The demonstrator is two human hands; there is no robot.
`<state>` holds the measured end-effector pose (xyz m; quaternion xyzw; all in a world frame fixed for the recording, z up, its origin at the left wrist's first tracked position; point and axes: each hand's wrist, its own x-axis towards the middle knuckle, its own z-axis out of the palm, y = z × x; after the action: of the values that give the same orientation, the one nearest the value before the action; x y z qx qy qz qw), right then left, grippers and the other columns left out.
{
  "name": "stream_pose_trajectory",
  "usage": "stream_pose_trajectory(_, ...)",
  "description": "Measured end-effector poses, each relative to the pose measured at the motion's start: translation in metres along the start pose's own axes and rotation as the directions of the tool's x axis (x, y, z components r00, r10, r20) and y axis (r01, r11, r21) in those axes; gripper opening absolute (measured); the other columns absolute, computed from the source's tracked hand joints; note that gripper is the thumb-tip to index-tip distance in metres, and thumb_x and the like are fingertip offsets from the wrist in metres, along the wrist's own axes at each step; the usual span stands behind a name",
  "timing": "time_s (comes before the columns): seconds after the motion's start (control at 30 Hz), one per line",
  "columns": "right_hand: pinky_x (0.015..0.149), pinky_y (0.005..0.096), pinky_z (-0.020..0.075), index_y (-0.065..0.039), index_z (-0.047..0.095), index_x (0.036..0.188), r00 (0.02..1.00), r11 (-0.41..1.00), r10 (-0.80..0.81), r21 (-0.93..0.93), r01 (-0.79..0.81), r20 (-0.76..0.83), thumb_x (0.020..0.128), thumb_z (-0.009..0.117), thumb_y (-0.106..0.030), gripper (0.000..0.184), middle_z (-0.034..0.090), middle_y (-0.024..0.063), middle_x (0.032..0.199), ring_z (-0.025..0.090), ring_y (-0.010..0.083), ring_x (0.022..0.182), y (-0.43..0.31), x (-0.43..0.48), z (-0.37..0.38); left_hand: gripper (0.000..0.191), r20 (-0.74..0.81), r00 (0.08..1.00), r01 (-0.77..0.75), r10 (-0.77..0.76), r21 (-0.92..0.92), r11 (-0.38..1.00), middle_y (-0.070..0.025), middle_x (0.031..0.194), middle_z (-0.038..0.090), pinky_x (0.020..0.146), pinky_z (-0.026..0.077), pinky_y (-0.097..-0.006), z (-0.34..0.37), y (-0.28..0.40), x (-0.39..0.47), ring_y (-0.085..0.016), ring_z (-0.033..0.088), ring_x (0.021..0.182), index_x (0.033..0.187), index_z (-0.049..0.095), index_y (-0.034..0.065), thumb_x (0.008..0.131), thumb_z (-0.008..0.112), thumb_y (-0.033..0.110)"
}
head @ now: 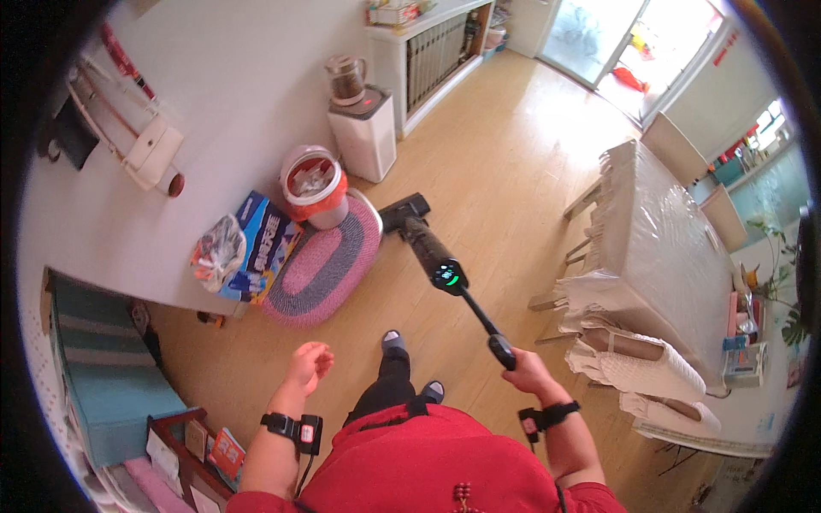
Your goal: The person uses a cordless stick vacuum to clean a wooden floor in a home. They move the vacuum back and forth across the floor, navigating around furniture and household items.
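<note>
My right hand [530, 372] grips the black handle [501, 351] of an upright floor cleaner. The cleaner's dark body [436, 253] leans away from me, and a lit display [447, 275] glows on its top. Its wide black floor head [404, 213] rests on the wood floor, close to the end of an oval braided rug [333, 269] in pink and grey. My left hand [310, 367] hangs in the air at my left with loosely curled fingers and holds nothing. Straps with small black devices are on both forearms.
A lined waste bin [314, 186] stands at the rug's far end, beside a white appliance [365, 138] with a glass jug. A blue printed box [263, 247] sits left of the rug. At right are a plastic-covered table [667, 256] and fabric-covered chairs [641, 359]. A shelf unit [192, 455] is lower left.
</note>
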<state>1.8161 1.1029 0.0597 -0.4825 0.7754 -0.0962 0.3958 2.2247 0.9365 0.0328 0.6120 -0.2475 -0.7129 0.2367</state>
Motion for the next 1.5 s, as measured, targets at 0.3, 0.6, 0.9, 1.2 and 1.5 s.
stream_pose_trajectory(0.3, 0.069, 0.0427, 0.0449, -0.006, 0.052, 0.087, 1.0, 1.0, -0.012, 0.029, 0.012, 0.0, 0.063, 0.061, -0.021, 0.03, 0.058, 0.0202, 0.08, 0.055, 0.0376, 0.079, 0.007, 0.025, 0.045, 0.007, 0.019, 1.0, 0.01, -0.013, 0.182, 0.983, -0.0046, 0.069, 0.057, 0.049, 0.04, -0.0247, 0.005, 0.007, -0.007, -0.013, 0.054, 0.057, 0.083, 0.052, 0.0085, 0.082, 0.05, 0.016)
stream_pose_trajectory(0.6, 0.065, 0.042, 0.0453, -0.009, 0.052, 0.086, 0.999, 0.998, 0.042, 0.045, -0.042, -0.007, 0.062, 0.063, -0.02, 0.028, 0.058, 0.0186, 0.078, 0.056, 0.0366, 0.076, 0.078, -0.136, 0.072, 0.012, 0.251, 0.967, -0.054, -0.043, 0.37, 0.927, -0.0053, 0.072, 0.058, 0.052, 0.041, -0.0249, 0.08, -0.013, 0.0, -0.013, 0.055, 0.061, 0.088, 0.052, 0.0074, 0.083, 0.052, 0.018)
stream_pose_trajectory(0.9, 0.045, 0.0293, 0.0399, -0.005, 0.055, 0.08, 0.872, 0.736, 0.461, 0.479, -0.479, 0.163, 0.061, 0.064, -0.012, 0.022, 0.05, 0.003, 0.055, 0.046, 0.0127, 0.046, 0.079, -0.356, 0.115, 0.012, 0.395, 0.901, -0.07, -0.18, 0.54, 0.839, -0.0033, 0.075, 0.058, 0.058, 0.042, -0.0266, 0.134, -0.024, 0.017, -0.013, 0.055, 0.065, 0.089, 0.051, 0.0104, 0.083, 0.051, 0.021)
stream_pose_trajectory(1.2, 0.037, 0.0247, 0.0378, 0.001, 0.051, 0.064, 0.746, 0.318, 0.665, 0.914, -0.251, -0.027, 0.058, 0.06, 0.004, 0.012, 0.051, 0.0065, 0.053, 0.049, 0.0127, 0.041, -0.018, -0.384, 0.129, 0.007, 0.285, 0.934, 0.127, -0.216, 0.301, 0.945, -0.0032, 0.072, 0.057, 0.056, 0.041, -0.0292, -0.004, -0.002, 0.055, -0.016, 0.055, 0.063, 0.083, 0.052, 0.0108, 0.08, 0.053, 0.017)
stream_pose_trajectory(1.5, 0.039, 0.0282, 0.0374, -0.004, 0.047, 0.065, 0.798, 0.213, 0.592, 0.977, -0.017, -0.115, 0.068, 0.056, -0.005, 0.009, 0.047, 0.0035, 0.053, 0.045, 0.0148, 0.041, -0.12, -0.178, 0.255, 0.005, -0.042, 0.939, 0.344, -0.342, 0.074, 0.936, -0.0036, 0.061, 0.055, 0.045, 0.039, -0.0287, -0.247, 0.002, 0.061, -0.015, 0.052, 0.051, 0.075, 0.052, 0.0104, 0.077, 0.053, 0.014)
